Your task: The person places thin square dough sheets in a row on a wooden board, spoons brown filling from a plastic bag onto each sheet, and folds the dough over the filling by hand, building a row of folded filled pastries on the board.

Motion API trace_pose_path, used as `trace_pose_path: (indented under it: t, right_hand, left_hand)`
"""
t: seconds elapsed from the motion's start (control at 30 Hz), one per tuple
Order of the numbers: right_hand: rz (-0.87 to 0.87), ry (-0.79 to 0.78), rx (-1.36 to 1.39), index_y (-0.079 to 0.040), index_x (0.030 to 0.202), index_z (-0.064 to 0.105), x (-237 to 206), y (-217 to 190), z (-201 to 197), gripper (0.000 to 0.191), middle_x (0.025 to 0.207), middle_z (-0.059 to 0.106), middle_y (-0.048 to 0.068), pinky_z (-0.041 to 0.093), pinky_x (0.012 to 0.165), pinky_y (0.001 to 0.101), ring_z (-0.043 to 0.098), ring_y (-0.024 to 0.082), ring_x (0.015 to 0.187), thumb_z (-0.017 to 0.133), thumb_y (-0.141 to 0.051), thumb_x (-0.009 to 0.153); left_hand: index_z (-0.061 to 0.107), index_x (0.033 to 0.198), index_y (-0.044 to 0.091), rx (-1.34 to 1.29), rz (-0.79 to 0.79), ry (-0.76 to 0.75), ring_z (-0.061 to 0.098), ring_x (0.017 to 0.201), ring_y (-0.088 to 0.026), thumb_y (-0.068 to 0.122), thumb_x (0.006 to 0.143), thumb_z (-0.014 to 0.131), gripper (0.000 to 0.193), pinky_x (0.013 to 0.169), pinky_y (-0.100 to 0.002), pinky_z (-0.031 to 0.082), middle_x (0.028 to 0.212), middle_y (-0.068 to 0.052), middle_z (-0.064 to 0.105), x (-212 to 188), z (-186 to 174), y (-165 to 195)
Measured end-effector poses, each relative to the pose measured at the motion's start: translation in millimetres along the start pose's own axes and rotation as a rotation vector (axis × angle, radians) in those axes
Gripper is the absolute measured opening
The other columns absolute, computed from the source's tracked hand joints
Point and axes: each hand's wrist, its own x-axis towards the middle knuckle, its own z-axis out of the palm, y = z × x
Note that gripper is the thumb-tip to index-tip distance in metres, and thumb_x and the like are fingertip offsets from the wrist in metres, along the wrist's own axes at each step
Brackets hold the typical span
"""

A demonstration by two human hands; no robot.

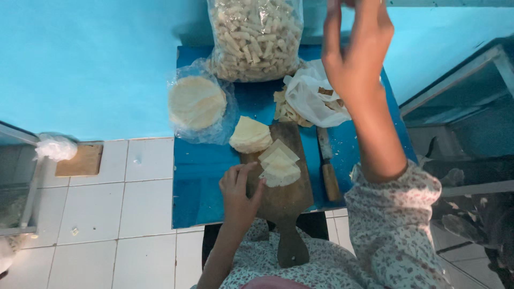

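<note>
Where the white tiled floor [134,203] meets the turquoise wall, a small wooden block [80,159] lies with a crumpled clear bag [55,146] just beside it. Next comes the blue surface [201,182], bearing a round stack of pale wrappers [196,102] inside a loose plastic bag. Behind it stands a big clear bag of rolled sticks [256,36]. A folded wedge of wrappers [250,135] sits at the top edge of the wooden cutting board [281,195], whose handle points toward the person. On the board lies a small pile of cut wrapper squares [279,165]. The left hand [239,194] rests loosely open on the board, fingertips touching the pile's near edge, grasping nothing. Right of the board lies a knife [327,166] with a wooden handle, and above it a white bag [313,96] with scraps. The right hand [355,51] is raised high over the surface, fingers spread, empty.
</note>
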Motion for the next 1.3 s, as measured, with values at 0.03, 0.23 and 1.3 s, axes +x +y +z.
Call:
trace_pose_path:
  t: [0.03,0.23,1.3]
  right_hand:
    - [0.105,0.005,0.151,0.004,0.134,0.052,-19,-6,-10,0.032,0.109,0.072,0.015,0.056,0.085,0.0443,0.069,0.033,0.094,0.055,0.001,0.102]
    - [0.557,-0.535,-0.354,-0.007,0.106,0.065,-106,27,-47,0.022,0.093,0.075,0.012,0.054,0.068,0.0444,0.072,0.032,0.084,0.081,-0.018,0.096]
    - [0.783,-0.077,0.051,0.001,0.123,0.051,-207,84,-46,0.039,0.095,0.078,0.018,0.061,0.067,0.03,0.079,0.02,0.081,0.074,0.011,0.093]
  left_hand:
    - [0.064,0.129,0.011,0.025,0.002,-0.024,0.056,0.114,-0.03,0.021,0.09,0.078,0.042,0.1,-0.052,0.037,0.117,-0.012,0.059,1,2,-3]
    - [0.064,0.127,0.012,0.011,0.036,-0.017,0.056,0.115,-0.031,0.02,0.088,0.078,0.043,0.097,-0.05,0.038,0.117,-0.011,0.06,2,22,-7]
    - [0.069,0.117,0.008,0.422,0.07,0.009,0.053,0.113,-0.032,0.033,0.087,0.077,0.041,0.096,-0.054,0.035,0.12,-0.012,0.06,-10,32,11]
